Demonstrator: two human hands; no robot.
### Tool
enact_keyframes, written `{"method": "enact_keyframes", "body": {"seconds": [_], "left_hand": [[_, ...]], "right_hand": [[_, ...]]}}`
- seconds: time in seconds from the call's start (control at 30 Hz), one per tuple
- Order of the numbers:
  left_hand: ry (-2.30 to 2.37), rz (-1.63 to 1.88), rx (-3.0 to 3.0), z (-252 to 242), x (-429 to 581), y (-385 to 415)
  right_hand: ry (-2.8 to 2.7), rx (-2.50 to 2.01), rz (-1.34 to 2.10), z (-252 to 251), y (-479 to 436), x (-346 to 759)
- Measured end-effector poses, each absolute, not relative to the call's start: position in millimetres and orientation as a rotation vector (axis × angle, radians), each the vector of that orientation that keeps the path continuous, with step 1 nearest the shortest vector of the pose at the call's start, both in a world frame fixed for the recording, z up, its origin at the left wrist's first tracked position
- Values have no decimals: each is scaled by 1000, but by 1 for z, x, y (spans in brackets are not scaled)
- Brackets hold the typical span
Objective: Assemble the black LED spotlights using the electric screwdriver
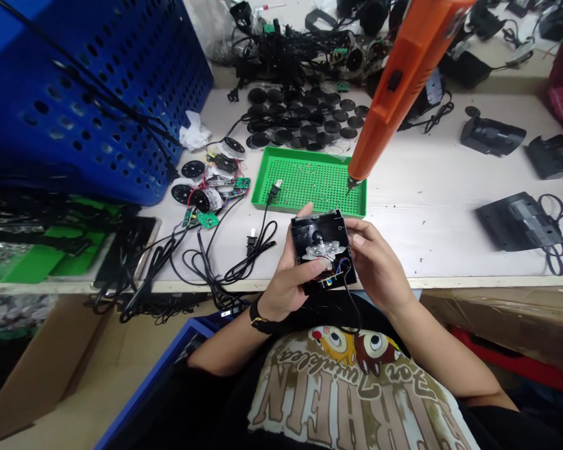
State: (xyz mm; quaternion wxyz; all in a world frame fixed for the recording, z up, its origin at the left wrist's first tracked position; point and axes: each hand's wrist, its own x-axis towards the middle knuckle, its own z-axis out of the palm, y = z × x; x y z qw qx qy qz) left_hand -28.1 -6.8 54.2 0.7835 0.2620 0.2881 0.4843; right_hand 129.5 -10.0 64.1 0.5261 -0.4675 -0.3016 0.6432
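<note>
A black plastic housing (315, 226), its inner side facing up, sits in my hands just past the table's front edge. A clear plastic part (326, 249), coloured wires (341, 265) and a small circuit board (331, 281) show inside it. My left hand (286, 281) grips its left side, the thumb reaching in over the wires. Along the right edge, my right hand (378, 259) is curled with its fingertips against the housing; its lower fingers are partly hidden. A black cord (354, 306) hangs from the housing toward my lap.
An orange electric screwdriver (389, 94) hangs over a green perforated tray (261, 181) of small screws. On the left lie wired round parts (201, 181), plug cords (251, 265) and a blue crate (136, 81). Black discs (304, 119) lie behind; black housings (520, 222) stand right.
</note>
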Motion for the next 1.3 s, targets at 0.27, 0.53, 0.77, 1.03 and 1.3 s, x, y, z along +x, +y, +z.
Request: {"method": "enact_keyframes", "body": {"seconds": [0.27,0.53,0.77,1.03,1.3], "left_hand": [[679,1049,703,58,-23,-9],[760,1105,676,54,-17,-11],[816,1138,659,62,-31,0],[942,1396,584,70,-61,19],[1148,1303,371,89,-47,17]], "right_hand": [[-708,-1008,1661,70,-15,119],[-818,-1071,1574,63,-16,115],[-1020,-1047,1560,60,-4,155],[-1773,-1409,939,52,-19,202],[-1755,-1940,232,46,23,250]]}}
